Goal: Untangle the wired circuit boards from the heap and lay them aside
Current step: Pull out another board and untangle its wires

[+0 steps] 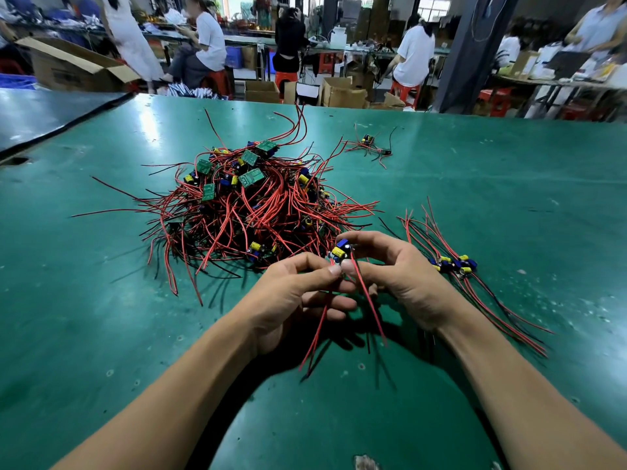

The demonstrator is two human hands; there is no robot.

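The heap (251,205) of red-wired boards lies on the green table (101,300). Just in front of the heap, the left hand (295,296) pinches one circuit board (339,253) between thumb and forefinger. The right hand (400,276) pinches the same board from the other side, forefinger arched over it. Right of the heap lie the finished boards (454,264), near this hand. The held board's wires seem to hang free, but fingers hide some. If one is caught in the heap, a pull can drag other boards along or strain a solder joint.
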